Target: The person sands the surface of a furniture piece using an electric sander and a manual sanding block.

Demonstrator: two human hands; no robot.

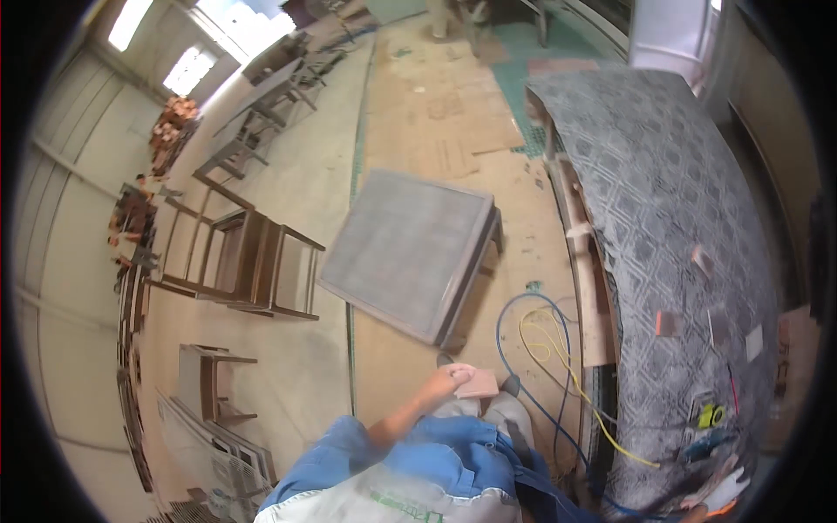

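Note:
In front of my body, my left hand (449,376) is closed on a flat pinkish sanding pad (478,384). Past it stands a low square table (410,248) with a grey top and dark legs, apart from both hands. Far to the right, my right hand (725,491) reaches over the near end of a bench covered with grey patterned cloth (663,174). It looks pale, as if gloved, and its fingers seem stretched out. Beside it is an orange item (722,509), too blurred to name. A dark blue-green tool (704,445) and a yellow-green round item (711,416) lie close by.
Small pads, one orange-edged (668,323), lie on the cloth. A blue hose (503,322) and a yellow cord (602,427) loop over the floor beside the bench. At left stand wooden chair frames (235,253) and a small stool (209,379). Cardboard (418,105) covers the floor.

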